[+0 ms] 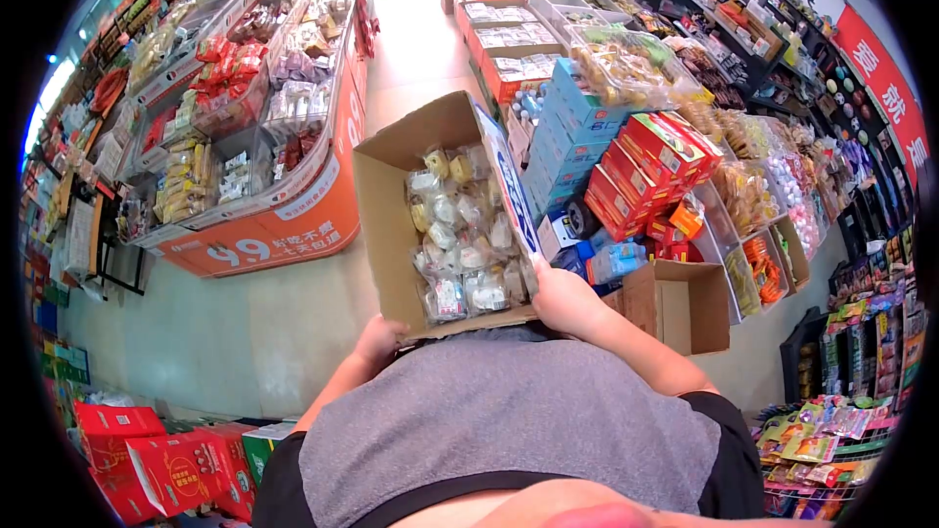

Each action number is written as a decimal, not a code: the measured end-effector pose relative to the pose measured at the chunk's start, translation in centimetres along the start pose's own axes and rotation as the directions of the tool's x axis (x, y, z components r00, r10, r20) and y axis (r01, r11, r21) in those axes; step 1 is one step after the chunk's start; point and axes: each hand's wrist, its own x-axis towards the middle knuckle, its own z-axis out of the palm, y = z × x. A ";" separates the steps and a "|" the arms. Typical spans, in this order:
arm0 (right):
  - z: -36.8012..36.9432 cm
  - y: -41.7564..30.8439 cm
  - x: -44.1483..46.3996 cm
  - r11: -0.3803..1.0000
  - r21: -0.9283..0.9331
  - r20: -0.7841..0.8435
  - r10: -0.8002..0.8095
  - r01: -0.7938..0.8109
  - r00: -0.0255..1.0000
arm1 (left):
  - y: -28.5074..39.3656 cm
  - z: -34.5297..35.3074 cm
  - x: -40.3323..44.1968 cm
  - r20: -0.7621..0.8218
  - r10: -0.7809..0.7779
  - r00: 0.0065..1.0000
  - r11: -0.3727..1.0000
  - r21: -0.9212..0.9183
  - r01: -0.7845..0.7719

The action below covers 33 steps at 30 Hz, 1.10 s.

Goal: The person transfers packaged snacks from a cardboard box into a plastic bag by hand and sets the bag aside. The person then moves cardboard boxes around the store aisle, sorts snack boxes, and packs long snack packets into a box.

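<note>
An open cardboard box (386,196) is held up against the front of my body, its top flaps raised. Inside lie several small snacks in clear wrappers (460,235), white and yellowish. My left hand (380,340) grips the box's near left corner, with its fingers partly hidden by the cardboard. At the near right edge, my right hand (562,298) is closed on the box's side, and its fingertips are mostly out of sight behind the wall. The right flap (504,171) carries blue and white print.
An orange-fronted snack display (264,230) stands at left. To the right are stacked blue cartons (572,137), red boxes (646,176) and an open brown carton (685,308) on the floor. Red gift boxes (176,469) sit at lower left. A bright aisle (411,29) runs ahead.
</note>
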 end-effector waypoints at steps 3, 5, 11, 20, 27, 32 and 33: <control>1.0 -0.3 0.7 0.999 0.021 -0.003 0.051 -0.051 0.999 | 0.6 -1.4 0.3 0.021 0.061 0.998 0.974 0.217 -0.064; 1.8 -0.4 1.5 0.997 0.038 -0.008 0.073 -0.072 0.997 | 1.7 -2.3 0.7 0.080 0.166 0.983 0.846 0.500 -0.184; 3.0 -1.1 3.0 0.981 0.122 0.065 0.145 -0.152 0.987 | 4.4 -1.9 0.3 -0.052 -0.045 0.998 0.997 0.065 0.049; 2.9 0.3 5.4 0.982 0.109 0.046 0.152 -0.156 0.987 | 3.0 -4.6 5.0 0.023 -0.026 0.999 0.955 0.295 0.018; 0.1 5.2 11.1 0.965 0.179 0.155 0.166 -0.193 0.974 | 6.5 0.2 9.3 0.020 0.051 0.998 0.971 0.233 -0.054; -3.5 11.0 17.1 0.943 0.334 0.036 -0.015 0.002 0.999 | 7.8 2.8 14.7 -0.123 0.200 0.972 0.872 0.475 -0.119; -3.7 12.5 18.2 0.898 0.424 -0.084 -0.085 0.112 0.993 | 8.4 4.6 15.1 -0.134 0.241 0.961 0.863 0.483 -0.149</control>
